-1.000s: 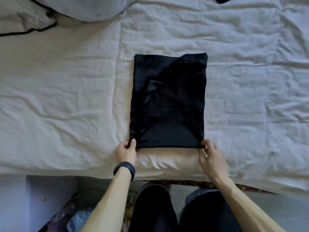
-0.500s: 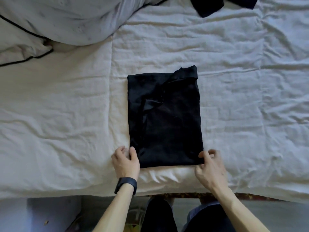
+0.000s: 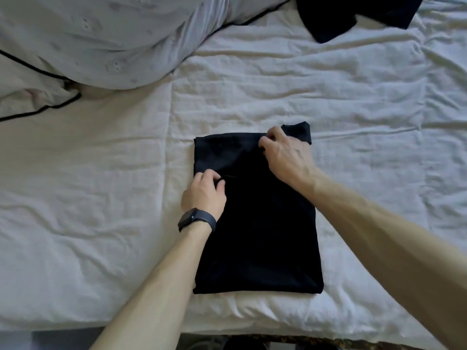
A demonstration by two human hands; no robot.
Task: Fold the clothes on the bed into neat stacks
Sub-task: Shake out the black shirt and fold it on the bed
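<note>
Your black garment (image 3: 257,223) lies flat on the bed (image 3: 101,198), folded into a long rectangle whose long axis runs straight away from you. Its near short edge sits close to the bed's front edge, and its far short edge points toward the pillow (image 3: 113,41) side. Your left hand (image 3: 204,193) sits on the garment's left long edge, a little past the middle toward the far end. Its grip is curled in, with thumb and fingers pinching a small ridge of cloth there. Your right hand (image 3: 285,155) reaches across to the far end and rests on the cloth just inside the far right corner. A loose flap sticks out beyond the otherwise straight far edge there. That grip looks clenched on a bit of fabric at the far edge, though the black cloth hides the fold lines, so how much it holds is unclear. Most of the garment lies nearer to you than both hands. A dark wristband (image 3: 197,219) circles your left wrist. Another dark garment (image 3: 353,13) lies well apart at the far right of the bed.
</note>
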